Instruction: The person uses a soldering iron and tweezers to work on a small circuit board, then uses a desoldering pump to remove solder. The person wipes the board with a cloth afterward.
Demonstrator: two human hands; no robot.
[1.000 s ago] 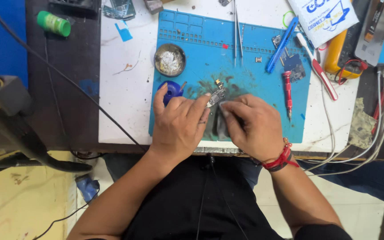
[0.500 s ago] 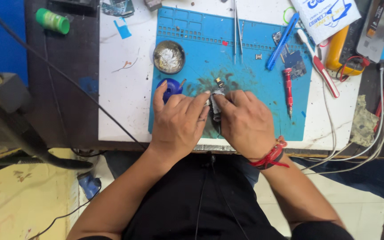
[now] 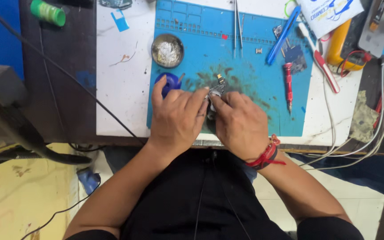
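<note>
Your left hand (image 3: 177,116) and right hand (image 3: 241,124) meet at the near edge of the blue mat (image 3: 254,66), fingertips pinched together on a small metal part (image 3: 214,92) that sits between them on the mat; most of the part is hidden under your fingers, so you cannot tell its shape. Just left of your left index finger lies a blue round cap (image 3: 170,82), touching or almost touching the finger. Farther off on the mat sits a round metal dish (image 3: 167,50) with pale bits inside. To the right of your hands a red screwdriver (image 3: 288,84) lies along the mat, with a blue pen (image 3: 282,34) slanting beyond it, and tweezers (image 3: 236,22) at the far edge. The mat is smeared with dark stains near the part. It rests on a white tabletop (image 3: 121,84), with a darker desk (image 3: 63,75) to the left carrying a green bottle (image 3: 47,12) and a black cable. White cables (image 3: 378,111) hang off the right side. A red band (image 3: 266,155) circles your right wrist. Below, a pale yellow floor (image 3: 27,195) shows.
</note>
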